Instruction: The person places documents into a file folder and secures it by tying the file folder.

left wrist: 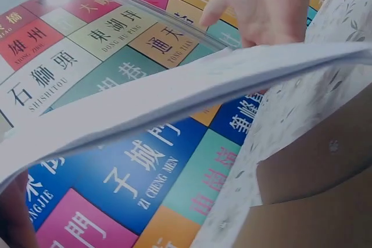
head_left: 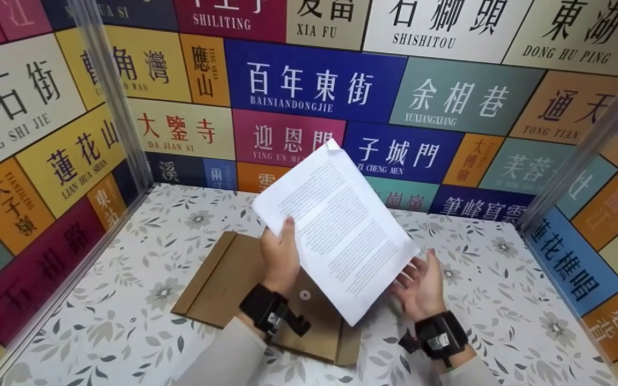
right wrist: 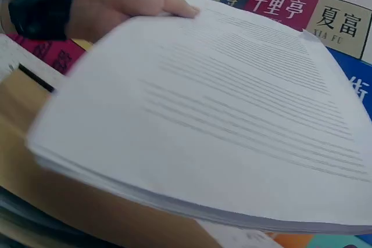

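A: Head view: a stack of printed sheets [head_left: 338,236] hangs tilted above the patterned table [head_left: 126,316], over the right part of a brown folder [head_left: 207,284]. How do we stand?

B: Our left hand [head_left: 281,254] pinches the stack's left side, thumb on the print. Our right hand [head_left: 421,287] waits at the right edge, fingers spread; whether they touch paper, we cannot tell.

A: The far corner is bent over.

B: We would do well to smooth it, lest it crease.

A: Left wrist view: we see the stack edge-on and bowed, the right palm beyond it, fingertips hidden.

B: That bow, we judge, calls for support beneath the right side.

A: Right wrist view: our left thumb lies on the top sheet; along the edge closest to the camera, layers look slightly stepped.

B: Then we should tap them even, lightly, with a firm left pinch so no sheet slides out.
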`<state>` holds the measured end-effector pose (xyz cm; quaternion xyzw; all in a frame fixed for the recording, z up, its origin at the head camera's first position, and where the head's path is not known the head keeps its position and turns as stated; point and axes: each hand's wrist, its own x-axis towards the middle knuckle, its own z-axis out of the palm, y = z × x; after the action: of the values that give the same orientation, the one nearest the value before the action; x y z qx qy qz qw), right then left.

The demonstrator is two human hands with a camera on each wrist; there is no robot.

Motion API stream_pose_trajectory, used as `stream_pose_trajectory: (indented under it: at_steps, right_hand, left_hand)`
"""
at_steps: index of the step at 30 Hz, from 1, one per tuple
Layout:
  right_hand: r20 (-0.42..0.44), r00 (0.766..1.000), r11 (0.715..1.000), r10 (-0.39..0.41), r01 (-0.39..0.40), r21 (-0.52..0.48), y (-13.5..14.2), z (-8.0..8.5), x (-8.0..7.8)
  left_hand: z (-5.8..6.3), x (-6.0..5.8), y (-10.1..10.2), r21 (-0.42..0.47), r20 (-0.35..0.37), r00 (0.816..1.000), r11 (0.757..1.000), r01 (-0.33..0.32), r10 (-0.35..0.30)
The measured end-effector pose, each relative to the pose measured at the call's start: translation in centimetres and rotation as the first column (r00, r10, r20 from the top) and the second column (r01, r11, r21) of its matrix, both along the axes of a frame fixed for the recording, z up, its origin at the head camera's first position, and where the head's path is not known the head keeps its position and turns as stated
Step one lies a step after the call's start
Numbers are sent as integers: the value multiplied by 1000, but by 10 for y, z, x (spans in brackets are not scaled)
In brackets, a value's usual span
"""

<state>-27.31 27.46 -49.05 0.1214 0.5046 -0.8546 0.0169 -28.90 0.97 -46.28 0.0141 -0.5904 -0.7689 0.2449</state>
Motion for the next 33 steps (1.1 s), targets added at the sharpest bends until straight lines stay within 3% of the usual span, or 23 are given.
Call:
stream_pose_trajectory:
  at_steps: [5,9,14,17,21,23,25,31,33]
  right_hand:
    - [-76,997,997,32,-37,-63,-29,-18,11]
    - [-132,990,998,-56,51,-40,-35,-21,14]
    - [-104,980,981,-168,176,79,-27,-17,10]
    - [-149,952,936,-266,292,195,-19,-14,4]
    - [-261,887,824,-382,455,338,-3,-8,-5]
    - [-297,866,794,-402,491,359,6,-3,-8]
    - [-328,851,784,-410,512,350,16,2,-10]
    - [-374,813,795,-445,551,253,49,16,-17]
    - [-378,808,788,-452,560,255,60,20,-18]
  left_hand:
    - [-9,3,13,32,-4,999,999,-31,31]
    - [-10,11,27,30,-32,999,999,-36,37]
    - [-10,22,42,3,-131,991,1000,-10,10]
    - [-9,26,46,-17,-154,986,998,54,-56]
    - [-6,27,43,-37,-135,978,988,153,-157]
    - [-4,25,38,-38,-123,976,983,179,-182]
    - [-4,21,31,-44,-107,980,986,163,-167]
    - [-3,11,13,19,-124,985,992,127,-124]
    - [-3,10,9,23,-88,989,992,123,-121]
